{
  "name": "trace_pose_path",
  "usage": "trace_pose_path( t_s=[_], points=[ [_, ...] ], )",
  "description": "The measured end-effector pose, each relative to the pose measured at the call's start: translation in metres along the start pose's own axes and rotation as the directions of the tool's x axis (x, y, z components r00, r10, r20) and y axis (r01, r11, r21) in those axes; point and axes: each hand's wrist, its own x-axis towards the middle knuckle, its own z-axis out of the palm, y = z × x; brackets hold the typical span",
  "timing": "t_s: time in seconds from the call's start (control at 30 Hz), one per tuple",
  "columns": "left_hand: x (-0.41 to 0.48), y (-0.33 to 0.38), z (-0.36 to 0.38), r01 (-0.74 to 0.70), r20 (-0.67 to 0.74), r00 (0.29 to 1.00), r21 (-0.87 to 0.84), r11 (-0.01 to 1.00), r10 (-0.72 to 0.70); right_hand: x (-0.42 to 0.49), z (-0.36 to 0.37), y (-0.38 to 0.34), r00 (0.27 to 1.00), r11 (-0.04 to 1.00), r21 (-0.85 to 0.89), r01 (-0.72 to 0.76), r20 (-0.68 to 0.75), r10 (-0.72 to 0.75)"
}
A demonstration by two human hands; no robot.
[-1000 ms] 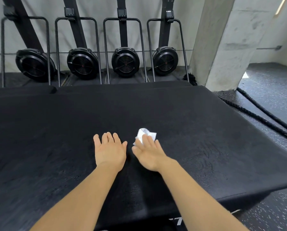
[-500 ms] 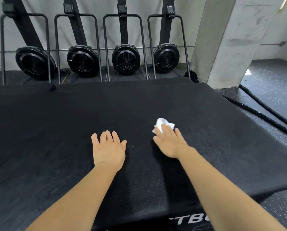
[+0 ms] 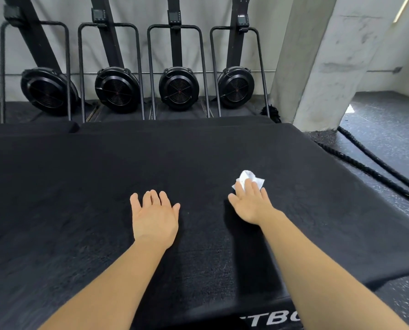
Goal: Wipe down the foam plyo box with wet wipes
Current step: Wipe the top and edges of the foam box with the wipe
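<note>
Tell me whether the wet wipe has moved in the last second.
Yes. The wet wipe, pressed under the right hand, has slid rightward across the foam plyo box, nearer its right edge and farther from the left hand.

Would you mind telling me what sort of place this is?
Most likely a gym: four fan-wheel machines stand along the wall, thick ropes lie on the speckled floor, and the right hand presses a wipe on a black foam box.
</note>
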Motion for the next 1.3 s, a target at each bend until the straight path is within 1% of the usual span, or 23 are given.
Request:
trace_pose_path(
  t_s=[0.07, 0.17, 0.27, 0.4, 0.5, 0.6, 0.7, 0.87, 1.03, 1.23, 1.3],
  points=[
    [-0.003, 0.000, -0.003, 0.000, 0.002, 1.000, -0.018, 1.000, 0.000, -0.016, 0.007, -0.012, 0.999, 0.999, -0.016, 0.040, 0.012, -0.040],
    [-0.007, -0.004, -0.006, 0.008, 0.006, 1.000, -0.051, 0.999, -0.007, -0.043, 0.019, -0.032, 0.993, 0.996, 0.027, 0.090, 0.069, -0.092],
    [-0.018, -0.008, -0.010, 0.017, 0.007, 1.000, -0.070, 0.997, -0.017, -0.066, 0.028, -0.051, 0.983, 0.988, 0.035, 0.152, 0.095, -0.155],
    [-0.037, -0.008, -0.017, -0.025, -0.012, 1.000, -0.064, 0.998, 0.024, -0.084, 0.036, -0.072, 0.961, 0.971, 0.028, 0.237, 0.137, -0.239],
    [-0.043, -0.005, -0.021, -0.061, -0.013, 0.998, -0.036, 0.998, 0.060, -0.089, 0.034, -0.073, 0.943, 0.957, 0.024, 0.289, 0.165, -0.289],
    [-0.049, -0.002, -0.018, -0.053, 0.017, 0.998, -0.015, 0.999, 0.053, -0.086, 0.027, -0.059, 0.939, 0.951, 0.015, 0.308, 0.155, -0.307],
    [-0.051, 0.002, -0.013, -0.036, 0.036, 0.999, -0.001, 0.999, 0.037, -0.075, 0.019, -0.040, 0.955, 0.963, -0.005, 0.268, 0.130, -0.266],
    [-0.048, 0.003, -0.007, -0.052, 0.019, 0.998, 0.026, 0.998, 0.052, -0.045, 0.002, -0.002, 0.984, 0.988, -0.003, 0.152, 0.092, -0.151],
    [-0.049, 0.002, -0.004, -0.048, 0.003, 0.999, 0.026, 0.999, 0.048, -0.013, -0.012, 0.030, 0.996, 0.999, 0.025, 0.040, 0.075, -0.042],
    [-0.049, 0.004, -0.005, -0.051, 0.000, 0.999, 0.021, 0.998, 0.051, -0.004, -0.008, 0.030, 1.000, 0.997, 0.072, -0.005, 0.013, 0.004],
    [-0.049, 0.004, -0.005, -0.053, -0.007, 0.999, 0.027, 0.998, 0.053, -0.013, -0.003, 0.022, 1.000, 0.999, 0.034, 0.003, 0.013, -0.003]
  ],
)
